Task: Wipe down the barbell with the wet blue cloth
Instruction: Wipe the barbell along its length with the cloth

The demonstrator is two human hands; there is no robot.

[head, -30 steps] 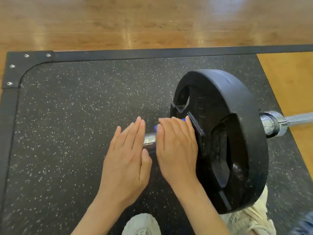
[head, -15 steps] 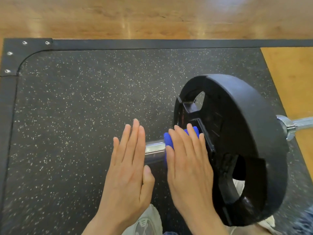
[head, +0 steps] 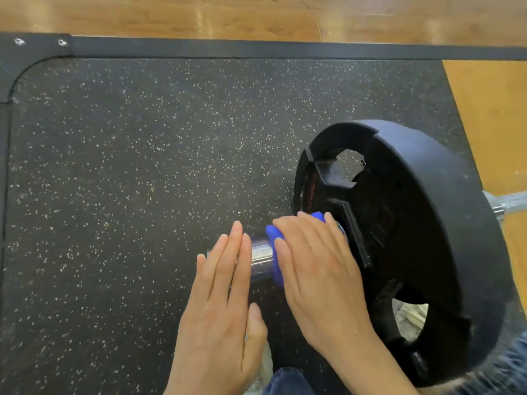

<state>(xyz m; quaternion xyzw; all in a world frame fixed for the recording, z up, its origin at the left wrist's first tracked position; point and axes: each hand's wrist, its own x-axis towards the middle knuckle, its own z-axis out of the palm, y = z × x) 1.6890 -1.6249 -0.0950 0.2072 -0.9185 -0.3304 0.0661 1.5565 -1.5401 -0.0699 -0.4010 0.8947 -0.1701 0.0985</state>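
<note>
The right hand lies flat on the blue cloth, with its fingers straight and close together. It presses the cloth onto the shiny end of the barbell, right next to the big black weight plate. A moment ago only a tiny bit of blue peeked out past the fingers. Now more blue shows at the fingertips and along the side of the hand. So the cloth is rolling and sliding around the bar as the hand rubs.

The left hand is open too, fingers straight, and rests on the tip of the bar just beside the cloth. It stays in the same spot as before and seems to keep the bar from rolling away.

The whole barbell also sits lower and more to the right in the view than before, so the head has moved a little.

This short end piece looks like it is getting clean. The long part of the bar on the other side of the plate is not wiped yet. All of it sits on the black speckled mat.
</note>
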